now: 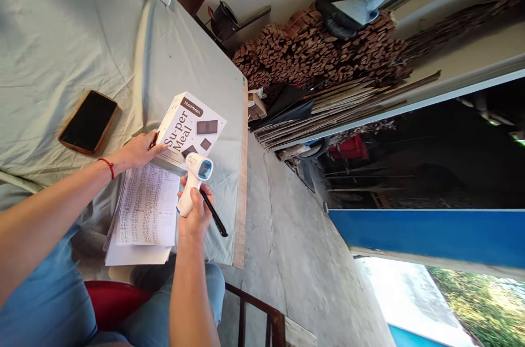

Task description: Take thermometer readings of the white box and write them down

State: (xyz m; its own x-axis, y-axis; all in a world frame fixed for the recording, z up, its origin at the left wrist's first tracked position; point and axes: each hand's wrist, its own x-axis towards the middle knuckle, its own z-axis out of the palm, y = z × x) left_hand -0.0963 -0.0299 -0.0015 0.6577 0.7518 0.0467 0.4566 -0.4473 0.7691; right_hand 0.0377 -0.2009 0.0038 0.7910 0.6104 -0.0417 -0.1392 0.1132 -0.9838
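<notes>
The left hand (pixel 141 150), with a braided red cord bracelet (pixel 110 168) at its wrist, grips the near left corner of a white cardboard box with brown lettering (pixel 174 124), its thumb on the printed face; the other fingertips are hidden. The box, marked "NutriMotion" and "Su-per Meal", is over the pale cloth-covered table (pixel 65 24), near its right edge; whether its underside touches the cloth cannot be told. The right hand (pixel 197 210) is closed around the handle of a white and blue plastic handheld thermometer (pixel 199 166), whose head overlaps the box's lower edge in view; any contact there is unclear. A slim black pen (pixel 216 217) is also in this hand, slanting out past the fingers. A stack of white printed sheets (pixel 143 210) lies just below the box, between the forearms, overhanging the table's near edge. A black-screened smartphone in a brown case (pixel 89 122) lies flat beyond the left forearm.
</notes>
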